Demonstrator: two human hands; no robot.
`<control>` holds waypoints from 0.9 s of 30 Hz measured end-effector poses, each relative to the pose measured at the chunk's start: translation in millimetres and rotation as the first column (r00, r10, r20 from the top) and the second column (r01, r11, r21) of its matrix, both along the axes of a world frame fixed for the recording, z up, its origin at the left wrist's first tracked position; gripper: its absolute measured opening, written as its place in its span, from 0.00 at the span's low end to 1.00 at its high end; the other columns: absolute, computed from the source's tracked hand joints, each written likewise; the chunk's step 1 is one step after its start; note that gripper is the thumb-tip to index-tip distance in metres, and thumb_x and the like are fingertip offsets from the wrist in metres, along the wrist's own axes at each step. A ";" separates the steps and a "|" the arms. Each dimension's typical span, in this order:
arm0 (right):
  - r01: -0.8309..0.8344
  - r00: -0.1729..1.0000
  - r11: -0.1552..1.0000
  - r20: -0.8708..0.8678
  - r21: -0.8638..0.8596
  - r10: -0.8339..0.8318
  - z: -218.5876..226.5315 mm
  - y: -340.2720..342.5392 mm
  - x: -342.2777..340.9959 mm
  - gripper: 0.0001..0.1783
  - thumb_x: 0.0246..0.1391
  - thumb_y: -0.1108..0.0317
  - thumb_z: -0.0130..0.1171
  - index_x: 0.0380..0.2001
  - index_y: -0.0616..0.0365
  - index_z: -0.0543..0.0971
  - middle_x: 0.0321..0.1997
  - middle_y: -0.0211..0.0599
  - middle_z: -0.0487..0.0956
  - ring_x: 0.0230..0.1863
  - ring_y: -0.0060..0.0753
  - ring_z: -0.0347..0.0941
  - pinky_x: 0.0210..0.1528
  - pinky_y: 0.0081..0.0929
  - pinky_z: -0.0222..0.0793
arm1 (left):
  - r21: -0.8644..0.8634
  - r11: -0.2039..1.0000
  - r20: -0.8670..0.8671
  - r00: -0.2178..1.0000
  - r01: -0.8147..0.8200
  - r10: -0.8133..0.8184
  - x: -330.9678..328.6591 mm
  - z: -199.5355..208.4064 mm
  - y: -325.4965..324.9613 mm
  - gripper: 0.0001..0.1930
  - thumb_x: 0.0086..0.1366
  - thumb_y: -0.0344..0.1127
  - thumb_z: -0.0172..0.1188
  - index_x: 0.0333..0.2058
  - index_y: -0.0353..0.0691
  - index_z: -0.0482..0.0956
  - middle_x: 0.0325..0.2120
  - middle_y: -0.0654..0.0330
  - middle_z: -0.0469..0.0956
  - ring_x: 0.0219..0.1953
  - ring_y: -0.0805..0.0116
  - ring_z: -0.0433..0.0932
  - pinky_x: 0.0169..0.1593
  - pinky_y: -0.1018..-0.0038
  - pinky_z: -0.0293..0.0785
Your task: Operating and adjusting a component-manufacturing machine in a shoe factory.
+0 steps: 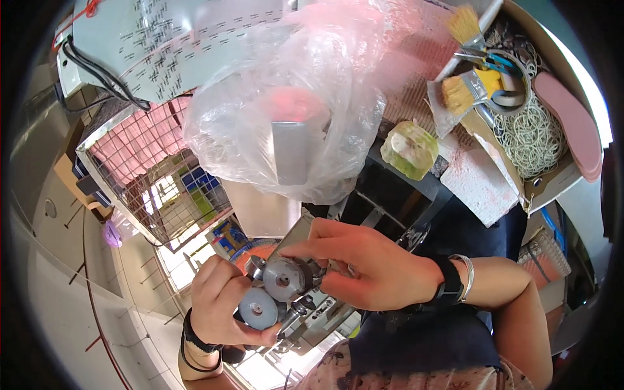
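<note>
Two round metal rollers with centre holes sit close together on a small metal machine (318, 315) in front of me. My left hand (218, 296) curls around the smaller grey roller (258, 308), its thumb below and its fingers above. My right hand (367, 263) reaches to the larger roller (284, 278); the index finger lies along its top edge beside a flat metal plate (296, 234). The right thumb and other fingers bend together at the roller's right side, and what they pinch is mostly hidden. A small knob (255, 267) sits between the rollers and my left fingers.
A clear plastic bag (292, 143) covers a metal housing beyond my hands. A yellow-green lump (409, 149) lies right of it. A cardboard box (565, 175) at the far right holds brushes, tape and pale rubber bands. A wire basket (156, 175) with pink cloth stands left.
</note>
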State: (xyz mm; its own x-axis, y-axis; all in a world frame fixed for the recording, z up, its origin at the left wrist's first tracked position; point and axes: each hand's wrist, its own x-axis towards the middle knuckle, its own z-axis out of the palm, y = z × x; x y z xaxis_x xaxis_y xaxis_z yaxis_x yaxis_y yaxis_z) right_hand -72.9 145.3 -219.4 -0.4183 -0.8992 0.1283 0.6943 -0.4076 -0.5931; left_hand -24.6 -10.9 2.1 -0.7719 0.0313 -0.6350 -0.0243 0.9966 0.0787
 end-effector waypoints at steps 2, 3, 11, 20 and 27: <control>-0.038 0.999 0.999 -0.021 -0.034 0.038 1.0 -4.9 -3.1 0.24 0.49 0.75 0.54 0.52 0.63 0.79 0.34 0.41 0.70 0.35 0.39 0.70 0.38 0.33 0.67 | 0.008 1.000 -0.012 1.000 -0.009 0.009 -0.4 -0.3 -0.6 0.31 0.43 0.60 0.74 0.26 0.36 0.73 0.25 0.57 0.68 0.24 0.58 0.68 0.27 0.65 0.64; -0.051 0.998 0.998 -0.029 -0.035 0.050 2.0 -8.1 -4.5 0.24 0.49 0.75 0.54 0.52 0.63 0.79 0.34 0.41 0.70 0.35 0.39 0.70 0.38 0.33 0.67 | 0.003 1.000 -0.007 1.000 0.009 -0.009 -0.6 -0.4 -1.0 0.31 0.43 0.60 0.74 0.25 0.36 0.73 0.24 0.57 0.68 0.24 0.58 0.68 0.27 0.66 0.65; -0.175 0.982 0.985 0.065 -0.004 0.175 6.9 -15.1 -22.0 0.17 0.60 0.70 0.61 0.52 0.53 0.83 0.31 0.29 0.70 0.32 0.22 0.66 0.34 0.22 0.63 | 0.036 0.999 -0.027 0.999 -0.019 0.020 -2.3 -1.0 -3.6 0.30 0.40 0.59 0.75 0.23 0.37 0.74 0.24 0.59 0.68 0.24 0.59 0.67 0.27 0.67 0.65; -0.385 0.885 0.918 0.317 0.091 0.340 23.5 -28.8 -26.6 0.08 0.60 0.67 0.64 0.36 0.62 0.83 0.28 0.32 0.76 0.29 0.18 0.71 0.31 0.23 0.67 | 0.045 0.998 -0.008 0.999 -0.036 0.036 -5.7 -1.1 -2.6 0.29 0.40 0.59 0.75 0.22 0.38 0.74 0.25 0.59 0.70 0.26 0.60 0.69 0.29 0.68 0.66; -0.182 0.979 0.955 0.129 0.234 0.155 26.4 -28.2 -31.8 0.07 0.61 0.69 0.63 0.32 0.62 0.78 0.28 0.29 0.75 0.27 0.17 0.69 0.29 0.23 0.65 | 0.062 0.997 0.030 0.999 -0.039 0.038 -7.3 -1.1 -6.0 0.28 0.41 0.58 0.75 0.22 0.39 0.74 0.24 0.61 0.69 0.25 0.60 0.69 0.28 0.67 0.65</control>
State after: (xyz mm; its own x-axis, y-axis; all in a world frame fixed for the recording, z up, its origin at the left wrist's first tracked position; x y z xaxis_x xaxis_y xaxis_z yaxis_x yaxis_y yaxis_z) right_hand -104.7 117.0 -192.9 -0.2570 -0.9561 -0.1408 0.8057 -0.1315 -0.5775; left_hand -32.0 -16.9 1.0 -0.7550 0.0420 -0.6544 -0.0657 0.9881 0.1392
